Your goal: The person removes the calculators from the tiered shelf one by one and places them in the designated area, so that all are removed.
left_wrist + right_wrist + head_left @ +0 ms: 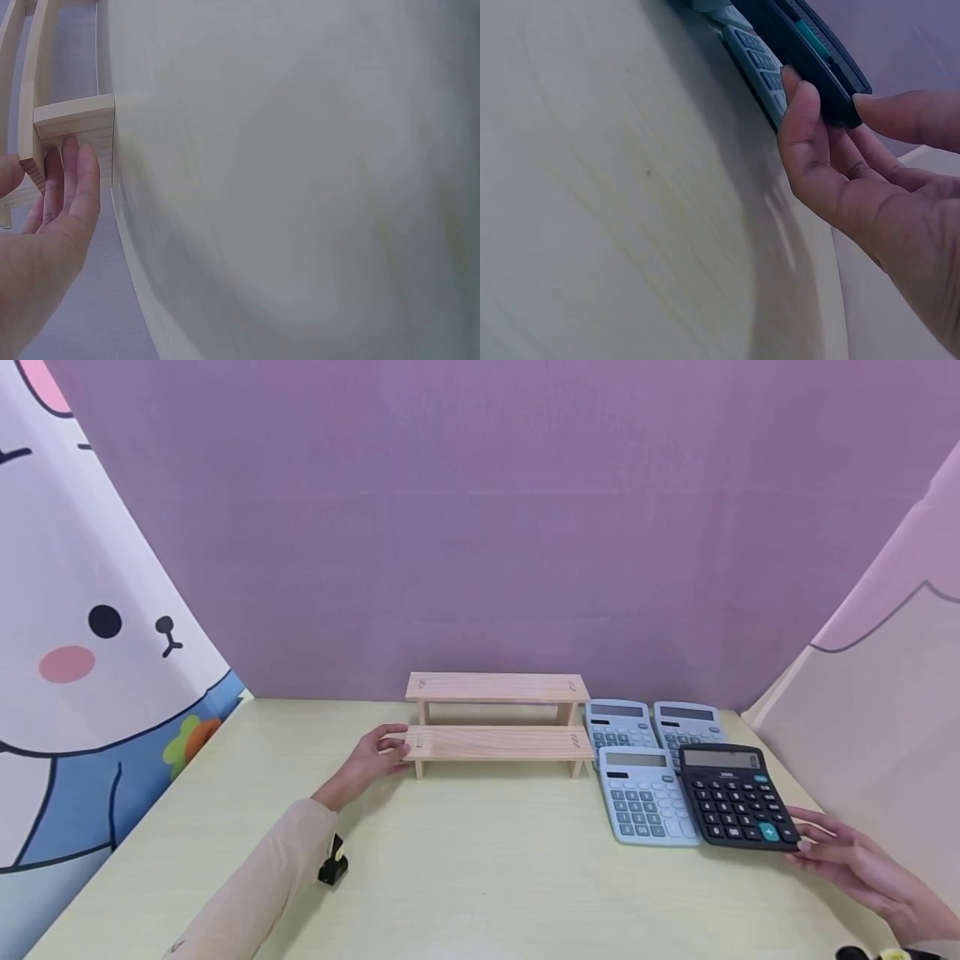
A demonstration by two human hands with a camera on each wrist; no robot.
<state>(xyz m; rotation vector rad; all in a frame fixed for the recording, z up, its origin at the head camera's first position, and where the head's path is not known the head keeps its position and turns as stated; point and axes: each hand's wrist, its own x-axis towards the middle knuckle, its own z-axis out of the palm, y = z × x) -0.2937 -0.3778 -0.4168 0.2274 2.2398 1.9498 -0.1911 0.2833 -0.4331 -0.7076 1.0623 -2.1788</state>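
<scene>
At the left end of a two-step wooden stand (498,742), my left hand (372,753) grips the lower board. In the left wrist view, the thumb lies on one side of the board and the fingers (86,176) reach under it beside the support leg (75,120). My right hand (855,864) pinches the lower right corner of a black calculator (738,797) between thumb and fingers. The right wrist view shows this black calculator (810,52) tilted, its near edge raised above a light blue calculator (757,60).
Right of the stand are light blue calculators: one in front (648,797), one behind it (618,718) and one at the back right (686,720). All are on the pale table (480,868). A purple backdrop (480,527) rises behind, with printed cloth (97,693) on the left.
</scene>
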